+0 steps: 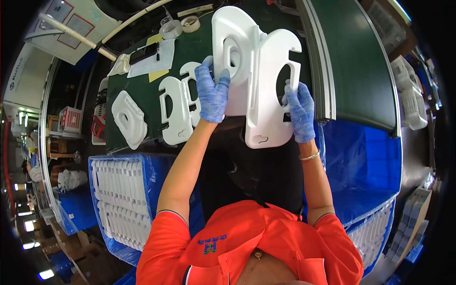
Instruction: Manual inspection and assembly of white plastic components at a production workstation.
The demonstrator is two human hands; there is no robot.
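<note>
Flanking the held moulding (266, 90): crate (123, 199), conveyor (356, 61).

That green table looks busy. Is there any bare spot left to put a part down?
Bare green table lies between the papers and the flat white parts. The conveyor belt right looks bare. Crowded under both hands.
</note>
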